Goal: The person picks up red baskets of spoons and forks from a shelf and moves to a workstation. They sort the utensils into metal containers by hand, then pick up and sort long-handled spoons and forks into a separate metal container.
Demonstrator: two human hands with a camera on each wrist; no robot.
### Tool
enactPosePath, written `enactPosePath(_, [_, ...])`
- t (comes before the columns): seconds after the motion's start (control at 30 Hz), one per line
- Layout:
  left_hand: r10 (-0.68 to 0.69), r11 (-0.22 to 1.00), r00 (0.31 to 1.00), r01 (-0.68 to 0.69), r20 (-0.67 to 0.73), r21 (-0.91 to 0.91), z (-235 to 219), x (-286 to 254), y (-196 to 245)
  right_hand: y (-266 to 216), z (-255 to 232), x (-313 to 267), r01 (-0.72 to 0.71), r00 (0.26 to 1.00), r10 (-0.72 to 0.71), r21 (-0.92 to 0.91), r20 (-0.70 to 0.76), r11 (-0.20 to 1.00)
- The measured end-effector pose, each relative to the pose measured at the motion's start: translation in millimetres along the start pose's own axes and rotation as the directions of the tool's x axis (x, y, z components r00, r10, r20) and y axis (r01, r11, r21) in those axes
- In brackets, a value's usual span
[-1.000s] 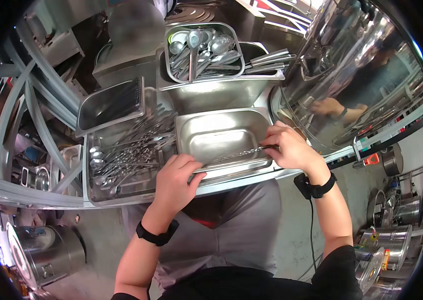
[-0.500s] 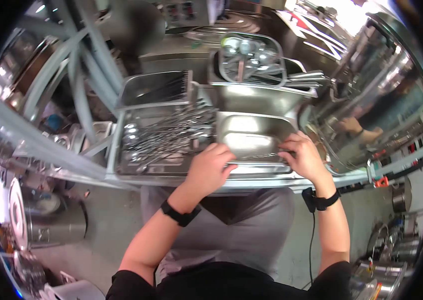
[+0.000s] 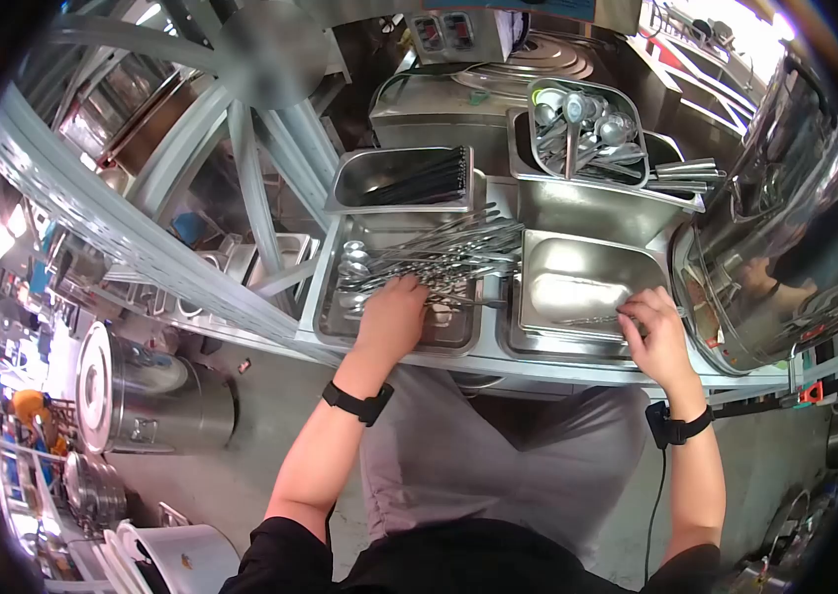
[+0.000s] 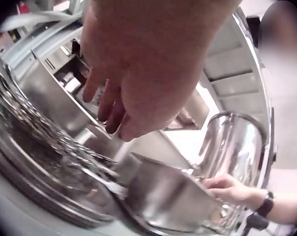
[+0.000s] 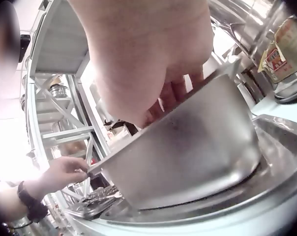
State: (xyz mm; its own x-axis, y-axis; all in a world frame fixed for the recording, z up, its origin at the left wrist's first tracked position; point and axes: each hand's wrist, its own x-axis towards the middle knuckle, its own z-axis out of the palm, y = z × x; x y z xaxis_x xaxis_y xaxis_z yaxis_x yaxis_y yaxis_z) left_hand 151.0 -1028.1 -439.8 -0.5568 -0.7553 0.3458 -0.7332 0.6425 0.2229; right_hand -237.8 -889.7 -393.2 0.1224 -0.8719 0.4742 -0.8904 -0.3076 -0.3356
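Sorting skewers between two steel pans

Centre frame, the left hand (image 3: 394, 315) reaches into the pile of metal skewers (image 3: 439, 259) in the wide tray (image 3: 332, 315), fingers curled down among them; whether it has hold of one I cannot tell. At right, the right hand (image 3: 654, 332) pinches a skewer (image 3: 592, 319) at the smaller pan's (image 3: 587, 259) near rim. Best to lift one skewer clear by its end, so none tangle.

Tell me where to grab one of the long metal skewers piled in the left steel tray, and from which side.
Grip a long metal skewer at its near end, where the left hand already rests, coming from above. The skewers lie flat and crisscrossed in the shallow left steel tray, so pinching one free end probably lets it slide out without dragging the rest.
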Motion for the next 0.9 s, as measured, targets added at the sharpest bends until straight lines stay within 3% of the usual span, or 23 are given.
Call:
enactPosePath(0.03, [-0.021, 1.0, 0.998, 0.02, 0.061, 0.017, 1.9, -0.8, -6.2, -1.4, -1.8, -1.1, 0.003, 1.0, -0.004, -0.013, -0.029, 1.0])
enactPosePath(0.3, [0.052, 0.997, 0.996, -0.055, 0.068, 0.044, 4.1, 11.4, -15.4, -10.0, -19.3, -8.6, -0.034, 0.996, 0.035, 0.017, -0.087, 0.999])
enactPosePath(0.43, [0.062, 0.998, 0.998, -0.062, -0.025, -0.013, -8.0, 9.3, -16.0, -8.9, -23.2, -7.7, -0.043, 0.988, 0.05, 0.053, -0.149, 0.998])
enactPosePath(0.53, [-0.025, 0.998, 0.99, 0.018, -0.141, -0.057, -24.8, 8.8, -9.8, -11.4, -25.0, 2.2, -0.023, 0.974, 0.042, 0.089, -0.223, 0.996])
enactPosePath(0.67, [-0.019, 0.988, 0.974, -0.017, -0.225, -0.155, -52.5, 16.1, 17.4, -15.8, -26.4, 22.0, -0.016, 0.95, 0.056, 0.13, -0.308, 0.991])
enactPosePath(0.87, [0.158, 0.956, 0.955, -0.211, -0.251, -0.204, -68.8, 59.9, 98.3, -1.1, -23.5, 32.8, 0.006, 0.942, 0.176, 0.54, -0.286, 0.842])
enactPosePath(0.9, [0.186, 0.95, 0.953, -0.236, -0.24, -0.202, -66.3, 67.5, 110.8, 1.4, -26.1, 28.7, -0.01, 0.934, 0.199, 0.534, -0.297, 0.846])
